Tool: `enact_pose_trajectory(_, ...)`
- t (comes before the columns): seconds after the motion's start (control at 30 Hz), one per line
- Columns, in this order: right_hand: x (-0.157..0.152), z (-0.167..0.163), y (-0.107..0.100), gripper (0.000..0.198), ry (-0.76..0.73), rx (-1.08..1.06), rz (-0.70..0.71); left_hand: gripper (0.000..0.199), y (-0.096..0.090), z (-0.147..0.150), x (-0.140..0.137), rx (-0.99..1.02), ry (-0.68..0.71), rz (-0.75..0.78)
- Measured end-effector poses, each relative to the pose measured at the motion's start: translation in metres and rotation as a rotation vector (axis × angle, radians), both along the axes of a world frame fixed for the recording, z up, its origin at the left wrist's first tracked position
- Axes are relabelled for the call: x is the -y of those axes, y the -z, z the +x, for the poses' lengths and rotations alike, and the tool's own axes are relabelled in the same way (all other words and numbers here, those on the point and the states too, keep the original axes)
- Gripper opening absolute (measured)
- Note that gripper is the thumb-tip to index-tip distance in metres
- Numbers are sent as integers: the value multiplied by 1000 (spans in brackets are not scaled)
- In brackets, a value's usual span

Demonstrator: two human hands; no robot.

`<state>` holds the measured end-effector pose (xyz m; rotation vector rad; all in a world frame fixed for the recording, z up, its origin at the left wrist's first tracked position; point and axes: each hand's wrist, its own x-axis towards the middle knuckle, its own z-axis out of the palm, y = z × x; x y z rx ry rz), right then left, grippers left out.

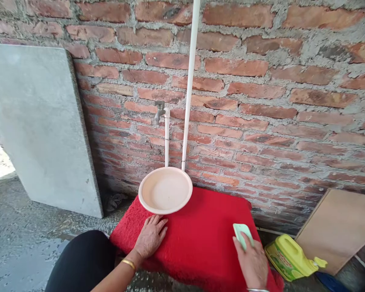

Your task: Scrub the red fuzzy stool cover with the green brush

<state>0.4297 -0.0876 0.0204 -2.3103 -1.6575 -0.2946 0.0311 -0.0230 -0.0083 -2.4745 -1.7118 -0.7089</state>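
My left hand (152, 235) lies flat on a red fleecy cloth (207, 231), fingers stretched out just below the rim of a pale pink basin (166, 211). No object is under its fingers that I can see. On the right side of the cloth, my right hand (251, 259) grips a pale green rounded block (239, 231). Its far end sticks out past my fingers; the rest is hidden, so I cannot tell whether it is soap or a brush. The basin is wide and shallow, standing at the back left of the cloth.
A grey tap (159, 111) on a white pipe (167, 142) rises behind the basin, beside a taller pipe (191, 77). A brick wall (261, 93) backs everything. A grey slab (45, 121) leans left; a yellow jug (288, 257) and a brown board (337, 227) stand right.
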Motion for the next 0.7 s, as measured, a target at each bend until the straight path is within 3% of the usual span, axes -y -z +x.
enact_pose_trajectory(0.2,-14,-148,-17,35,-360,-67,-118,27,2,-3,-2,-4,9,22)
enact_pose_trajectory(0.27,-13,-174,-16,36,-418,-86,-131,27,3,-4,-2,-6,10,29)
enact_pose_trajectory(0.33,-12,-178,-15,37,-429,-89,-143,27,3,-4,-2,-9,11,31)
enact_pose_trajectory(0.47,-12,-132,-12,35,-334,-61,-140,28,3,-3,-2,-15,12,16)
enact_pose_trajectory(0.7,16,19,6,50,0,-17,-17,28,3,-1,-1,1,7,18)
